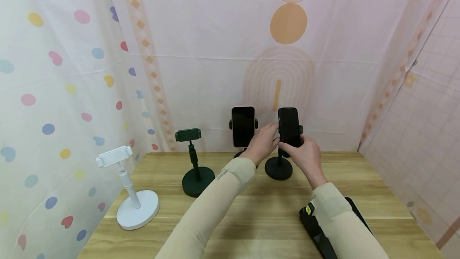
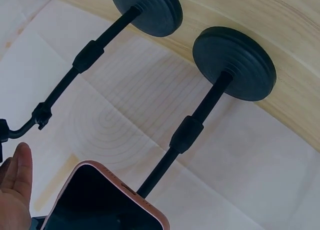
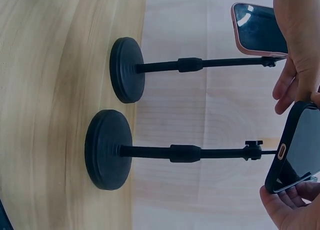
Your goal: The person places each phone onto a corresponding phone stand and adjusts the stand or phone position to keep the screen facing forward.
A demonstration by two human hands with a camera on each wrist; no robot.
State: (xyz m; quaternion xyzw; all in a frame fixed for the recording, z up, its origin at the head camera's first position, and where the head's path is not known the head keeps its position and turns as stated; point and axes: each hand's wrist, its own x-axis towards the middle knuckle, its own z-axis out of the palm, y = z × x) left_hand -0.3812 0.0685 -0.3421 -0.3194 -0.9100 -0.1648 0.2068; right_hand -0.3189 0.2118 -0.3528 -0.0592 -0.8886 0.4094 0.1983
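A person in cream long sleeves [image 1: 217,207] works with two hands at the far side of a wooden table with light-brown grain [image 1: 264,219]. The right hand [image 1: 307,157] grips the lower right part of a dark smartphone in a black case [image 1: 289,125], with its thumb over the front and the other fingers curled behind the edge. This phone stands nearly upright at the top of a black stand with a round base and a thin pole [image 1: 278,168]; a small black clamp [image 1: 301,130] shows beside its right edge. The left hand [image 1: 264,141] is at the left edge of the same phone (whether its fingers pinch something there, I cannot tell).

Just to the left of this hand, a second smartphone with a pink rim and a dark screen [image 1: 243,127] sits upright in the holder of another black round-based stand [image 2: 235,65]. Farther left there is a dark green stand with a round base [image 1: 198,182], and at the near left a white stand with a round base [image 1: 138,210], its head tilted. At the near right, partly under the right forearm, lies a black flat object with a small yellow mark [image 1: 314,227]. Behind the table hangs a pale pink cloth with orange shapes [image 1: 201,23], and on the left a white cloth with coloured dots and hearts [image 1: 54,79].
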